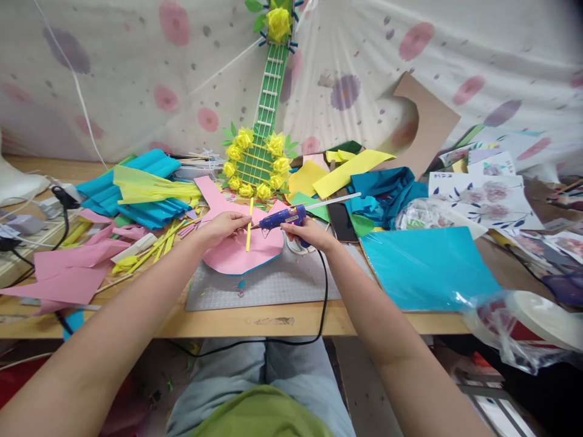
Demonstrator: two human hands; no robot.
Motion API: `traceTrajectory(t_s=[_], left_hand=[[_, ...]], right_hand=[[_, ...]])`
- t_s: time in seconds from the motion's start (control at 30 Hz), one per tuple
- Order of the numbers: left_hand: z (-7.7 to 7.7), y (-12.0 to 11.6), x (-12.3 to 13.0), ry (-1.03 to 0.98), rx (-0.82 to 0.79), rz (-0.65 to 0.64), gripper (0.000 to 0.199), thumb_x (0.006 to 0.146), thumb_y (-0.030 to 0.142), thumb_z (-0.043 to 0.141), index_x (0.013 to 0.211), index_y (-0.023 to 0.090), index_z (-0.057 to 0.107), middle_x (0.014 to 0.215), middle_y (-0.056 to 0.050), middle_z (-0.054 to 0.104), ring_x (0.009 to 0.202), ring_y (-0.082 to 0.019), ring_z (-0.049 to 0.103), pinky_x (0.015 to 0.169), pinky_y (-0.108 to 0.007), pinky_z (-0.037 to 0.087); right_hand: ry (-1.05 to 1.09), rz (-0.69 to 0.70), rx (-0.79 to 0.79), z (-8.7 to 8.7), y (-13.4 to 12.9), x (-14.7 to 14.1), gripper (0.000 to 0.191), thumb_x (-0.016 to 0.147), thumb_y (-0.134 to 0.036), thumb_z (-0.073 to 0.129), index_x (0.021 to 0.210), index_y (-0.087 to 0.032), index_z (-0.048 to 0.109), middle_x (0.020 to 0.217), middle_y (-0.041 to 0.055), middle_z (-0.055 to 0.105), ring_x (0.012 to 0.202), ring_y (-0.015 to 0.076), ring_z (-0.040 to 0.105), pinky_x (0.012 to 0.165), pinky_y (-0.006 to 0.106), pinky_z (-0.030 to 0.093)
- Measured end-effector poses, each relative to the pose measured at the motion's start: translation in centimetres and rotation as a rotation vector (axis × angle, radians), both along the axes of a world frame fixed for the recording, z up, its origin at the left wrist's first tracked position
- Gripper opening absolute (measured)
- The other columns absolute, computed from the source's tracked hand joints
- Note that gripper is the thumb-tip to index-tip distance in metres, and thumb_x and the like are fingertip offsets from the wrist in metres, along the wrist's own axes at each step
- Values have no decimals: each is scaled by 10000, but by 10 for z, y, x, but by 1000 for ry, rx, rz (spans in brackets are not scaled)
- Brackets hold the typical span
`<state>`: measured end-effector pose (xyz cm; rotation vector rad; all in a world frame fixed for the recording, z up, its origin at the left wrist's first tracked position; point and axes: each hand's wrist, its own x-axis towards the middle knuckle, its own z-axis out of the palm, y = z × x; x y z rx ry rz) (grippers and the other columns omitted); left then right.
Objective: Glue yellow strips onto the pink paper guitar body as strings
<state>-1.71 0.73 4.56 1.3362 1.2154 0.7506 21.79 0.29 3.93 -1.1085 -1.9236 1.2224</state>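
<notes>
My right hand (310, 233) is closed around a blue hot glue gun (283, 217), and a white glue stick (334, 199) juts from its back end. The gun's nozzle points left, at a thin yellow strip (248, 233) standing nearly upright. My left hand (225, 227) pinches this strip between its fingertips. Below both hands lies a pink paper guitar-shaped cutout (241, 258) with a blue underside edge, on a grey cutting mat (273, 293). A green paper guitar (255, 161) with yellow flowers leans upright behind it.
Pink paper scraps (73, 267), blue crepe paper (136, 185) and yellow strips crowd the left. To the right are a phone (342, 223), a blue sheet (428, 267) and a plastic-wrapped roll (528, 318). The gun's black cable (325, 291) hangs over the table's front edge.
</notes>
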Motion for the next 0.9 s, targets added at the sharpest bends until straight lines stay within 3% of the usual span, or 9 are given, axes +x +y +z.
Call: traceTrajectory(t_s=[0.47,0.9], left_hand=[[-1,-4,-3,-8,-24,-79,360,645,457,659,743,114,608,503,55,380,424,-36,326,413,-184,228],[-2,-4,-9,7,-37,-214,352,700,464,601,751,117,581,528,44,374,442,-41,298,430,-192,216]], right_hand=[[12,-79,4,-4,5,1,405,695,-554,558,609,-165,482,546,-21,487,464,66,395,445,216,292],[5,-166,19,-5,9,0,431,685,-591,542,617,-171,474,542,-22,479,453,67,394,433,216,297]])
